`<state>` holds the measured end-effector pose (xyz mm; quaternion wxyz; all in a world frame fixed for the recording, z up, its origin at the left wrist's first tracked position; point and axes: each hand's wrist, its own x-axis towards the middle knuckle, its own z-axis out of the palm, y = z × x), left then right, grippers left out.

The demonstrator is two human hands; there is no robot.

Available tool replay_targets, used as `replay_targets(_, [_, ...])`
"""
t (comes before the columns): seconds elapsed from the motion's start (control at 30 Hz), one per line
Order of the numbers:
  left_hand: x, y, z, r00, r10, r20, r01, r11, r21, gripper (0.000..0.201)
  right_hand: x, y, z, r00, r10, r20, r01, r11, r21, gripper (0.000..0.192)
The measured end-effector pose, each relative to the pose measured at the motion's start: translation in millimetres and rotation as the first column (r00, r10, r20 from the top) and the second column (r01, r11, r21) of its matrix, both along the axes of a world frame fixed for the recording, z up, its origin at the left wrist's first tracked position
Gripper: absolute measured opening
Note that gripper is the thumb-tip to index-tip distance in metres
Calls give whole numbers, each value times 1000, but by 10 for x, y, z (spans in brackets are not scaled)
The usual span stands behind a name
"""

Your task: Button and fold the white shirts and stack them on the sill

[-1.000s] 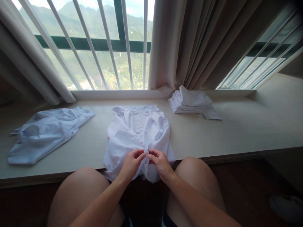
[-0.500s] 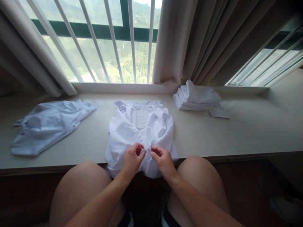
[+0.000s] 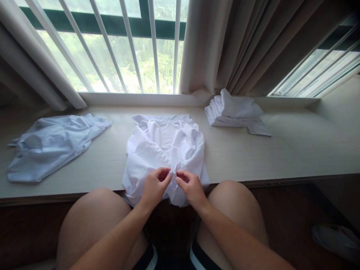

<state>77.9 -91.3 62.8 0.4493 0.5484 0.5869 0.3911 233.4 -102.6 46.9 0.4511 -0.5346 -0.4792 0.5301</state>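
A white shirt lies spread in front of me, collar end toward the window and lower end hanging over the near edge between my knees. My left hand pinches one front edge of it between thumb and fingers. Close beside it, my right hand pinches the facing front edge. The two edges meet between my fingertips. Any button there is too small or too hidden to make out.
A crumpled white garment lies on the pale ledge at left. A folded stack of white cloth sits at back right. Behind stand a barred window and grey curtains. A shoe is on the dark floor.
My hands have drawn slightly closer together, bringing the two shirt edges together between the fingertips. The view has tilted down a little. The other garments have stayed put.
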Motion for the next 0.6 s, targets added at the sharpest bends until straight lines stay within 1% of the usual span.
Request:
replay_targets(0.1, [1, -2, 9, 1000, 12, -21, -12, 1000, 13, 24, 2, -7, 14, 1000, 7, 16, -7, 1000, 9, 27])
replay_targets(0.2, [-6, 5, -3, 998, 33, -53, -31, 999, 31, 19, 5, -17, 3, 999, 1, 34, -1, 1000, 21, 26])
replay_targets(0.3, [-13, 17, -25, 993, 41, -111, -36, 998, 49, 14, 7, -27, -8, 999, -11, 52, 9, 999, 42, 26])
replay_targets(0.4, [-7, 21, -46, 986, 52, -160, -40, 997, 72, 12, 7, -35, 1, 998, 11, 65, -16, 997, 73, 24])
replay_targets(0.47, [7, 17, -53, 985, 60, -165, -48, 996, 77, 11, 6, -37, 12, 997, 22, 73, -28, 996, 88, 24])
replay_targets(0.6, [28, -7, -37, 992, 50, -120, -42, 997, 64, 12, 4, -35, 25, 996, 21, 87, -30, 995, 99, 23])
